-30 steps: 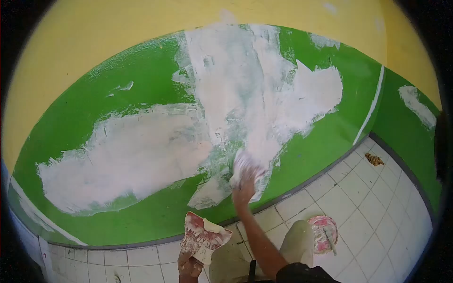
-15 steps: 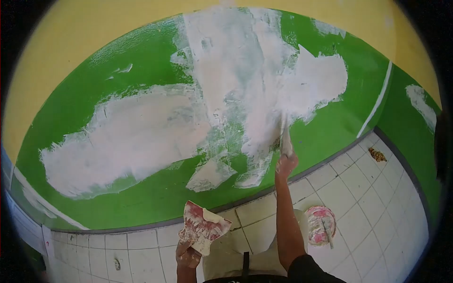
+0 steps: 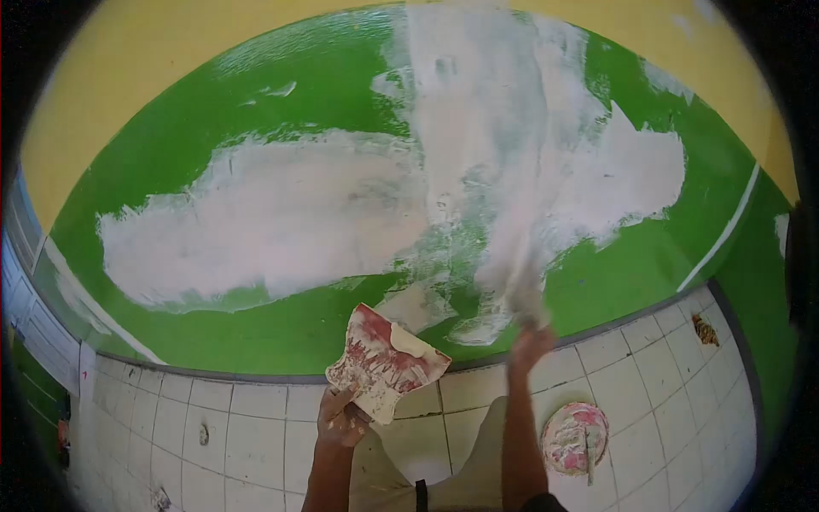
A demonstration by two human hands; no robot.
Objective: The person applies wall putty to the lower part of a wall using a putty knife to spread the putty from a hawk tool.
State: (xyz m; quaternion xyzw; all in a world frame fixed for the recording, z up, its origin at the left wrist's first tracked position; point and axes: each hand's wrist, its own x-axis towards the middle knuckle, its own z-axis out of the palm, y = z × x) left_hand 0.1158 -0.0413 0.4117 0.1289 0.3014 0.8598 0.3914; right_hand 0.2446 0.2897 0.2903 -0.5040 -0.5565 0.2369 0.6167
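Note:
My left hand (image 3: 341, 416) is closed on the lower corner of a flat reddish board (image 3: 373, 346), which is smeared and crusted with cream-white putty. The board is held up in front of the wall's lower edge. My right hand (image 3: 531, 346) grips a putty knife (image 3: 527, 299), blurred by motion and coated in white. Its blade lies over the lower end of a white putty streak, though contact with the wall cannot be made out. Broad patches of white putty (image 3: 299, 222) cover the green wall (image 3: 230, 111).
On the tiled floor (image 3: 256, 431), right of my legs, stands a round pink container (image 3: 546, 435) with white putty and a putty-covered tool (image 3: 590, 456) across it. A small brownish clump (image 3: 705, 330) lies by the right wall. A whitish door (image 3: 38, 294) shows at the far left.
My view has shifted, so the upper wall patches appear farther right. The left hand and board sit higher and slightly right in view. My right hand and putty knife have moved down and right.

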